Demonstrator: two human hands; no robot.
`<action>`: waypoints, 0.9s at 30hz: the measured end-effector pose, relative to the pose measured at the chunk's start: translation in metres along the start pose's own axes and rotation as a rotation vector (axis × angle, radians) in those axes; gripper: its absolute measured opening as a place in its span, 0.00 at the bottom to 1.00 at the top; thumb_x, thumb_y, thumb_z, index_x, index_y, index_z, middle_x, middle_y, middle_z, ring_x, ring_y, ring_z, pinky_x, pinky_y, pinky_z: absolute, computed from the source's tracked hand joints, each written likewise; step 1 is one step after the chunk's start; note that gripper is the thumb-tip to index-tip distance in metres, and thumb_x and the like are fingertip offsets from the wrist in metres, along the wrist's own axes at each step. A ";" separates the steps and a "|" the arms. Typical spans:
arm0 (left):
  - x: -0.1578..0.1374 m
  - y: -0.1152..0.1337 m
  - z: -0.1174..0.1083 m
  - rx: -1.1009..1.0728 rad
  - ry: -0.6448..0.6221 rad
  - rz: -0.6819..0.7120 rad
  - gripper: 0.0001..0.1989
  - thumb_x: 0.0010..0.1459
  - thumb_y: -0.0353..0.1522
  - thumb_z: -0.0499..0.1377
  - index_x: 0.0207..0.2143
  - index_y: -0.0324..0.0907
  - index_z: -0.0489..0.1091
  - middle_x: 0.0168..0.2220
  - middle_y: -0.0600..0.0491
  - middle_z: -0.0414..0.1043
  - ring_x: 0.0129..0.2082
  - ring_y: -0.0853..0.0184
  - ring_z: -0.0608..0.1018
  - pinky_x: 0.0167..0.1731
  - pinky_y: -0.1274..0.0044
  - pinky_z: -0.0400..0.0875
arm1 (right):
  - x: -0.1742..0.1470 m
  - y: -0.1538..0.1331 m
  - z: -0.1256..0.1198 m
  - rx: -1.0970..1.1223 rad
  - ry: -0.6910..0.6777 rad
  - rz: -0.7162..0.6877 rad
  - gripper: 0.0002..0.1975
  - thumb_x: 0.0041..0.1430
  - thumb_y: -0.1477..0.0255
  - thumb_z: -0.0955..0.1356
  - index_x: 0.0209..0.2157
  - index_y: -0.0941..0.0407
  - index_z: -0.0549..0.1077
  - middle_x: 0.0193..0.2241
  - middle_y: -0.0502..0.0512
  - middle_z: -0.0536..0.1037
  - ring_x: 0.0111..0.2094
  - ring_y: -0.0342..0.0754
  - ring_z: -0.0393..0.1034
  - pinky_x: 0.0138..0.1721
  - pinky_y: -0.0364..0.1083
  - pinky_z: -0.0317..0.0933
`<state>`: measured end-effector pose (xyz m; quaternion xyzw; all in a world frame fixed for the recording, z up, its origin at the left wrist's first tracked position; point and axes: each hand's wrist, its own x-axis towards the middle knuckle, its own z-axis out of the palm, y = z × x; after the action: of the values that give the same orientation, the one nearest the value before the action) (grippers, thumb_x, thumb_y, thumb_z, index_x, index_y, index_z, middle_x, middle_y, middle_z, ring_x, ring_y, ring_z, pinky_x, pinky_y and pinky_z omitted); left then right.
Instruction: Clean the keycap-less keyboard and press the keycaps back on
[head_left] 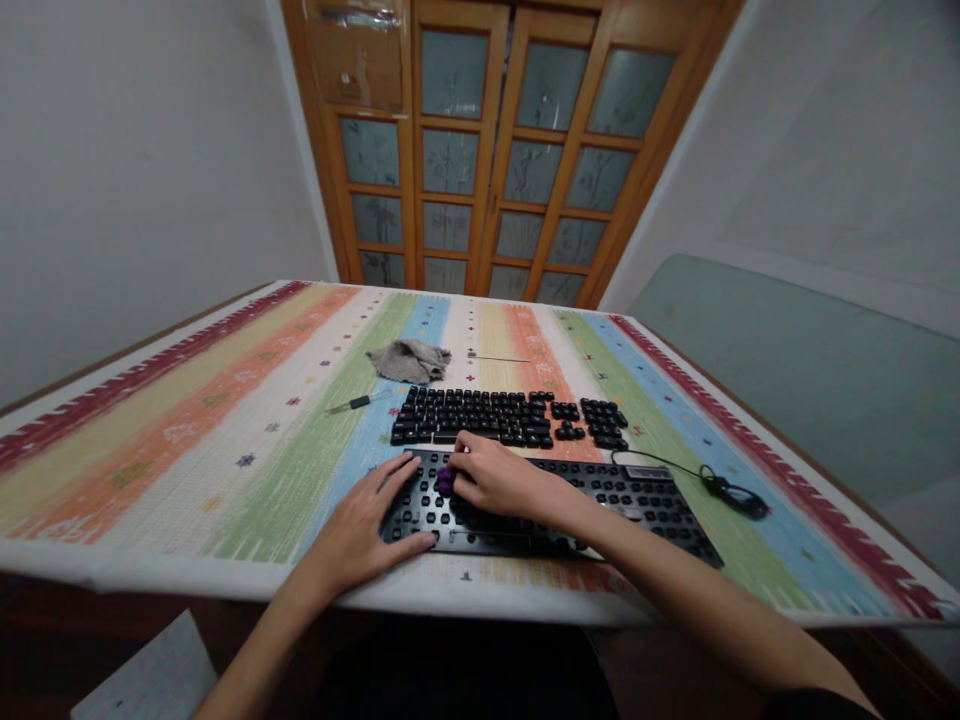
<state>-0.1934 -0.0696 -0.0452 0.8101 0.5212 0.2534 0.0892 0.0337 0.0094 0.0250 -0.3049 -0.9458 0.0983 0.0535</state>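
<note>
One striped-cloth table [187, 480] spread across the lower half of the frame, with a black keyboard [637, 495] lying near its front edge at lower center. The keyboard's caps were off wherever its face could be seen, leaving rows of small bare sockets; the part beneath the hands could not be checked. Just above it, loose keycaps [480, 412] were laid out in keyboard order, and none appeared refitted, so putting them back seemed to remain. How much of the board was already wiped could not be told.

At lower center, the left hand [367, 515] braced the keyboard's left end, its fingers spread wide, resting on the frame and gripping nothing. The right hand [499, 480] reached in from lower right, its fingers curled and closed on an item over the left-hand sockets. A crumpled gray cloth [410, 360] sat above the keycaps, and a bundled cable [739, 497] lay at right. Left of the caps was a black-handled wire tool [361, 403]; smallest was the purple lump [445, 481] in the right fingers, its material unclear.
</note>
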 end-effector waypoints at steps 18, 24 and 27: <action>0.000 0.000 0.000 0.005 0.003 -0.004 0.41 0.58 0.49 0.61 0.67 0.45 0.52 0.65 0.43 0.59 0.63 0.52 0.67 0.61 0.59 0.65 | 0.010 0.006 0.017 -0.006 0.090 -0.229 0.07 0.62 0.80 0.67 0.43 0.61 0.74 0.38 0.61 0.76 0.37 0.48 0.69 0.39 0.45 0.62; 0.001 0.000 0.000 0.005 0.009 0.001 0.41 0.58 0.49 0.61 0.67 0.45 0.52 0.65 0.43 0.60 0.63 0.52 0.68 0.61 0.59 0.65 | 0.000 0.007 0.005 -0.114 -0.005 -0.233 0.08 0.65 0.79 0.65 0.41 0.61 0.76 0.38 0.61 0.74 0.37 0.48 0.68 0.38 0.45 0.62; 0.000 0.000 0.000 0.005 0.011 -0.005 0.41 0.58 0.50 0.62 0.67 0.46 0.52 0.65 0.43 0.60 0.62 0.51 0.68 0.61 0.58 0.66 | -0.007 0.011 0.000 -0.112 -0.030 -0.222 0.09 0.64 0.80 0.65 0.41 0.62 0.77 0.38 0.61 0.74 0.37 0.48 0.68 0.39 0.45 0.63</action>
<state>-0.1936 -0.0690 -0.0452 0.8075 0.5244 0.2565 0.0851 0.0454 0.0145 0.0226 -0.1994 -0.9784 0.0432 0.0327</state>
